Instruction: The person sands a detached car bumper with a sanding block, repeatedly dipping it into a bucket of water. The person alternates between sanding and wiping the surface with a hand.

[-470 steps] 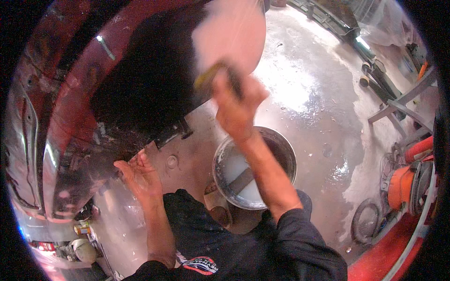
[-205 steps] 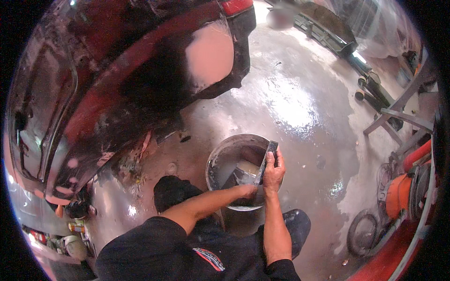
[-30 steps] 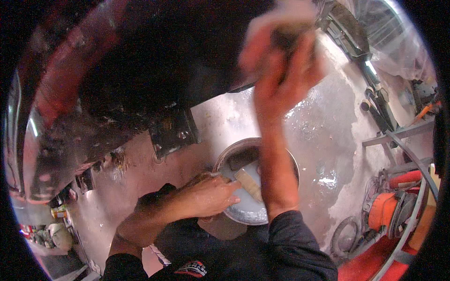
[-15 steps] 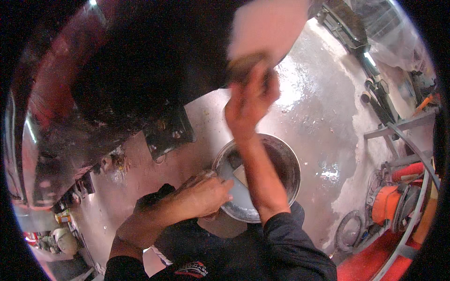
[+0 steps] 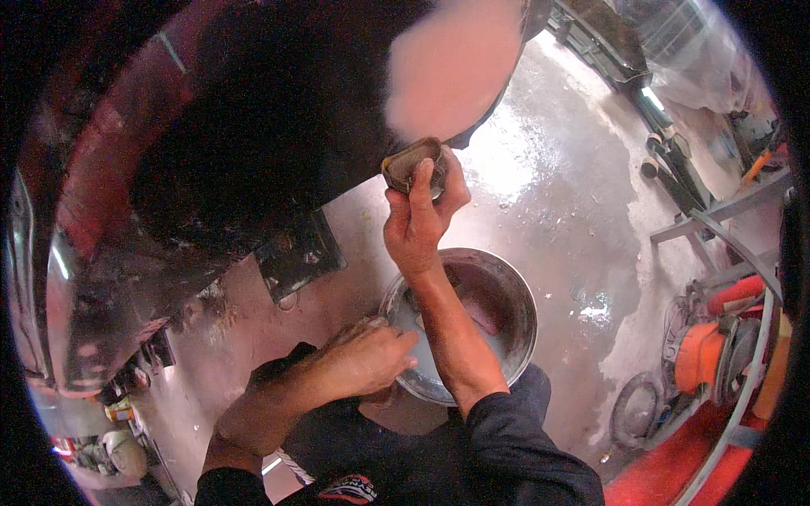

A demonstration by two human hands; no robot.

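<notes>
My right hand (image 5: 424, 221) grips a folded brown pad that looks like sandpaper (image 5: 412, 164), its edges curling up between thumb and fingers. This pad is just below a dark, glossy curved panel (image 5: 278, 101) that bears a pale pink patch (image 5: 451, 67); whether it touches the panel I cannot tell. Beneath my right forearm stands a round metal bucket (image 5: 525, 291) with cloudy greyish liquid (image 5: 426, 364) inside. At the bucket's left rim my left hand (image 5: 367, 354) is closed, fingers curled; what they hold, if anything, is hidden.
Wet concrete floor (image 5: 561, 244) spreads around the bucket. To the right are an orange and black machine (image 5: 700, 358), a coiled hose (image 5: 635, 409) and a grey metal frame (image 5: 717, 211). A black flap (image 5: 304, 257) hangs under the panel on the left.
My right hand has come down and slightly left with the pad, off the pink patch to below it. My left hand has hardly moved.
</notes>
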